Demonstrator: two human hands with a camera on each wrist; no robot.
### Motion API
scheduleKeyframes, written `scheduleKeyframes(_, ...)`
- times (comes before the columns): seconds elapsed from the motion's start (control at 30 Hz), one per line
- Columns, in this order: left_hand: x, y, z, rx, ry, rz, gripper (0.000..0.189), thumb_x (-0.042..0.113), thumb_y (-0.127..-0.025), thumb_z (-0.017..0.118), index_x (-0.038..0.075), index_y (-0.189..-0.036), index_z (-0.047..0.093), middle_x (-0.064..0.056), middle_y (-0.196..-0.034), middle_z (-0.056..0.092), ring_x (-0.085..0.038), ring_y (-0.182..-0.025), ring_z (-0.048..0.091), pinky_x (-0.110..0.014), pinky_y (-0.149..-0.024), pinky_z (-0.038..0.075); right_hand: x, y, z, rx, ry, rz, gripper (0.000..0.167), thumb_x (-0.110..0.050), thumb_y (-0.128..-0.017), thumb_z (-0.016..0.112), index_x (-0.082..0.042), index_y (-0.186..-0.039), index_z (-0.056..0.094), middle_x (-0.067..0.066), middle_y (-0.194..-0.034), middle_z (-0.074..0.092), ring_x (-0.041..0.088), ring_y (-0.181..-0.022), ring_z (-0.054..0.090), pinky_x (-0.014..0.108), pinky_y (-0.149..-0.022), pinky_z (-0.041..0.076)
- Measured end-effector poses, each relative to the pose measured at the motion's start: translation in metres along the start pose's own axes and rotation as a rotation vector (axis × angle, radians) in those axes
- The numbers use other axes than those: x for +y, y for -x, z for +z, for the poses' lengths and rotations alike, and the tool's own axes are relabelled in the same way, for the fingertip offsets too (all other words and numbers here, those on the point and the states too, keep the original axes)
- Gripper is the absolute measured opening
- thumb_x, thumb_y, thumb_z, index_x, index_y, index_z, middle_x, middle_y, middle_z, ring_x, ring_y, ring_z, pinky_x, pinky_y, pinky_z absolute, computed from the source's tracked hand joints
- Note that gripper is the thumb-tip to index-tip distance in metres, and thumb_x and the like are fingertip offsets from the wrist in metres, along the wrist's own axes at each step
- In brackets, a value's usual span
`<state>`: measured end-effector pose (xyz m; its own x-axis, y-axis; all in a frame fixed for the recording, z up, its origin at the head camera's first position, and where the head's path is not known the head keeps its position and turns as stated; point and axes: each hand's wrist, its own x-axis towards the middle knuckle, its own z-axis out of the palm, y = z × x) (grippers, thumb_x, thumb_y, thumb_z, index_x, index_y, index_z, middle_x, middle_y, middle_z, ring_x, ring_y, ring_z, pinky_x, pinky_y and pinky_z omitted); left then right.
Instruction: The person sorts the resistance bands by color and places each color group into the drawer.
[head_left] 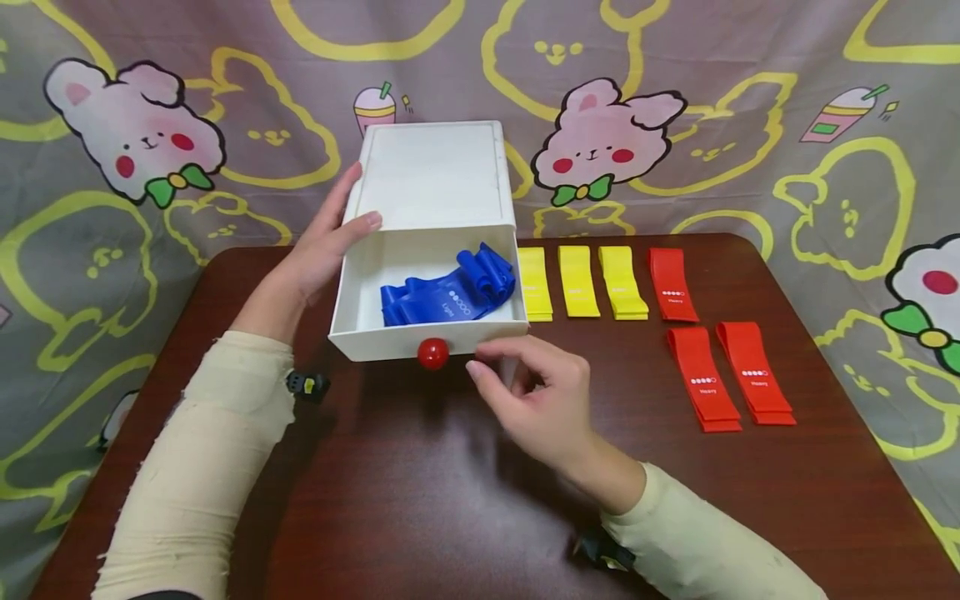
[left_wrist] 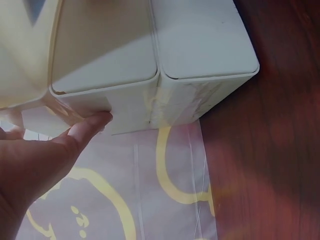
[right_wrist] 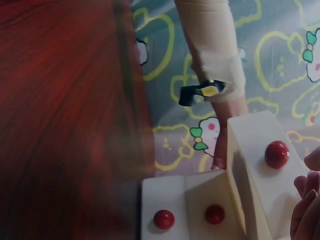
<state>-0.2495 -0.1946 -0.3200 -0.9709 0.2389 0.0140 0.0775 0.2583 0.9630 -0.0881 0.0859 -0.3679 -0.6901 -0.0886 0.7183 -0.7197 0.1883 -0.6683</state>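
I operate one white cabinet (head_left: 435,179) standing on one brown table (head_left: 420,508), with its top drawer (head_left: 378,343) pulled out toward me. My left hand (head_left: 322,237) is spread wide against the cabinet: the thumb rests on the top face at the front edge and the fingers lie along the left side. My right hand (head_left: 551,400) is beside the right end of the drawer front; thumb and forefinger stand with a narrow gap between their tips, and nothing is held. Contact between these fingertips and the drawer front cannot be determined. The blue bands (head_left: 431,302) lie folded in one pile inside the drawer, toward its right; overlapping layers prevent a count. One red knob (head_left: 432,354) is fitted at the middle of this drawer's front, clear of my right hand. The right wrist view shows two further knobs (right_wrist: 164,219), one on each of two lower drawers (right_wrist: 205,187). To the right of the cabinet lie three yellow bands (head_left: 579,282) in one row, the leftmost partly hidden by the drawer. Three red bands (head_left: 703,379) lie farther right: one beside the yellow row and two side by side nearer me.
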Motion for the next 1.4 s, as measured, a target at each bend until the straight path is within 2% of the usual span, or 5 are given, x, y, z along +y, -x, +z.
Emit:
scheduleKeyframes(0.13, 0.0, 0.0, -0.001, 0.002, -0.029, -0.007, 0.076, 0.04, -0.097, 0.058, 0.041, -0.159, 0.014, -0.004, -0.159, 0.02, -0.031, -0.128, 0.041, -0.054, -0.099, 0.044, 0.004, 0.002, 0.006, -0.026, 0.034, 0.008, 0.019, -0.01, -0.082, 0.081, -0.006, -0.099, 0.076, 0.0, -0.087, 0.072, 0.004, -0.051, 0.045, 0.021, -0.047, 0.039)
scheduleKeyframes(0.27, -0.002, -0.001, -0.001, 0.006, -0.038, -0.007, 0.075, 0.039, -0.098, 0.057, 0.039, -0.159, 0.014, -0.004, -0.159, 0.02, -0.03, -0.129, 0.039, -0.054, -0.101, 0.042, 0.007, 0.004, 0.012, -0.031, 0.047, 0.008, 0.019, -0.011, -0.082, 0.082, -0.006, -0.099, 0.076, 0.0, -0.092, 0.073, 0.003, -0.05, 0.046, 0.02, -0.047, 0.041)
scheduleKeyframes(0.63, -0.002, 0.0, -0.001, -0.006, -0.019, -0.01, 0.073, 0.039, -0.098, 0.054, 0.039, -0.159, 0.014, -0.005, -0.16, 0.018, -0.032, -0.132, 0.036, -0.058, -0.104, 0.037, 0.009, 0.003, 0.026, -0.019, -0.005, 0.001, 0.021, -0.006, -0.08, 0.083, -0.004, -0.1, 0.077, 0.004, -0.096, 0.074, 0.004, -0.048, 0.048, 0.02, -0.045, 0.043)
scheduleKeyframes(1.23, -0.002, -0.001, -0.002, -0.014, 0.01, 0.002, 0.072, 0.038, -0.098, 0.053, 0.039, -0.159, 0.014, -0.006, -0.157, 0.021, -0.032, -0.128, 0.042, -0.054, -0.101, 0.042, 0.009, 0.003, 0.035, 0.001, -0.003, 0.046, 0.023, -0.013, -0.081, 0.085, -0.008, -0.103, 0.078, -0.002, -0.097, 0.074, 0.006, -0.048, 0.05, 0.021, -0.044, 0.043)
scheduleKeyframes(1.4, -0.003, 0.0, -0.002, -0.021, 0.011, -0.002, 0.072, 0.038, -0.098, 0.052, 0.039, -0.159, 0.014, -0.006, -0.159, 0.018, -0.032, -0.129, 0.04, -0.055, -0.103, 0.04, 0.01, 0.002, 0.035, -0.004, -0.001, 0.05, 0.023, -0.013, -0.082, 0.084, -0.008, -0.103, 0.078, -0.002, -0.098, 0.074, 0.002, -0.051, 0.049, 0.022, -0.045, 0.044)
